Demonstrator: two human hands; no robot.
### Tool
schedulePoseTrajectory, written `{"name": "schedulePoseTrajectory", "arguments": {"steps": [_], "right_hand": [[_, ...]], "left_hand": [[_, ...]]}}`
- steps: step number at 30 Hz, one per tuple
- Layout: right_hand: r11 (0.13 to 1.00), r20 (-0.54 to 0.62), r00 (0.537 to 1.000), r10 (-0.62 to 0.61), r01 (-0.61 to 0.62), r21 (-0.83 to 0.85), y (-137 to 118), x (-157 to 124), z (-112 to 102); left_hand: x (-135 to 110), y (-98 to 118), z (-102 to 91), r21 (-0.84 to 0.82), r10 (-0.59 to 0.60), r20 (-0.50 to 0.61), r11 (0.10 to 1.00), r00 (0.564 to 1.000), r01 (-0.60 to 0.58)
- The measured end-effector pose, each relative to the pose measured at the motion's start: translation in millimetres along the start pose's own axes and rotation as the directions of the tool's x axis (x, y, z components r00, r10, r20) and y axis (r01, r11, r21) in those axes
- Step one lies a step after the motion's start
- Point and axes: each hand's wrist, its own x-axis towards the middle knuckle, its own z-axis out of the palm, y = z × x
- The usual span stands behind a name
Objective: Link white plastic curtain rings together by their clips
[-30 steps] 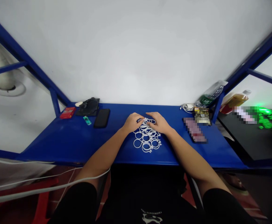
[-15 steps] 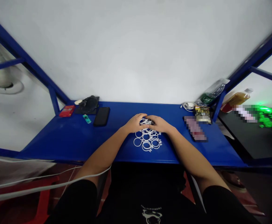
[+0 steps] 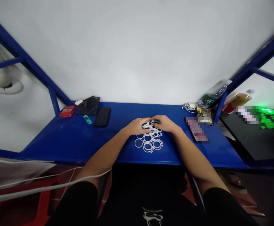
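A pile of white plastic rings with small clip tabs point(image 3: 147, 146) lies on the blue table near its front edge. My left hand point(image 3: 138, 126) curves around the far left of the pile, fingers stretched out and thumb apart, with rings showing between them. On the other side, my right hand point(image 3: 163, 123) has its fingers bent inward, and thumb and fingertips close on a white ring at the far end of the pile. Its fingertips partly cover that ring. Several rings in front of both hands lie overlapping and untouched.
A black phone point(image 3: 102, 117), a teal packet point(image 3: 87, 119), a red box point(image 3: 67, 111) and a crumpled black bag point(image 3: 90, 105) lie left. At right are a pinkish phone point(image 3: 196, 129), a dark packet point(image 3: 204, 115), a coiled white cable point(image 3: 189, 107) and a bottle point(image 3: 214, 93).
My hands, earlier cupped together over the far rings, have parted slightly. My right hand has drawn a little right, its fingers more bent. The front rings have stayed put.
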Motion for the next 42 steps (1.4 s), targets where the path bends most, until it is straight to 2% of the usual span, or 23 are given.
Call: {"name": "schedulePoseTrajectory", "arguments": {"steps": [11,16,20,22,25,28,32,36,42], "right_hand": [[0.989,-0.018,0.997,0.079,-0.076,0.123,0,-3,-5],[0.993,-0.030,0.998,0.063,-0.059,0.103,6,-3,-2],[0.994,-0.090,0.994,0.057,-0.048,0.101,8,-2,0],[0.992,-0.175,0.984,0.031,-0.009,0.125,5,-1,2],[0.979,-0.330,0.943,-0.039,0.102,0.177,-4,1,7],[0.953,-0.414,0.905,-0.101,0.208,0.222,-16,2,14],[0.944,-0.385,0.911,-0.144,0.244,0.223,-26,1,21],[0.956,-0.336,0.932,-0.138,0.215,0.202,-28,0,24],[0.978,-0.361,0.913,-0.189,0.209,0.018,-23,3,24]], "left_hand": [[-2,2,1.1,-0.094,0.090,-0.066,0.991,0.994,-0.096],[-3,3,4.0,-0.120,0.128,-0.108,0.983,0.986,-0.141],[0,4,4.4,-0.195,0.064,-0.184,0.976,0.981,-0.100],[2,2,4.5,-0.198,0.013,-0.254,0.978,0.967,-0.065],[6,-3,5.6,-0.204,-0.046,-0.357,0.978,0.933,-0.030],[9,-6,8.5,-0.305,-0.112,-0.417,0.952,0.902,-0.023],[11,-8,12.4,-0.420,-0.174,-0.481,0.906,0.859,-0.052],[11,-8,11.9,-0.427,-0.205,-0.534,0.903,0.820,-0.053],[11,-4,7.7,-0.397,-0.196,-0.594,0.915,0.780,-0.072]]}}
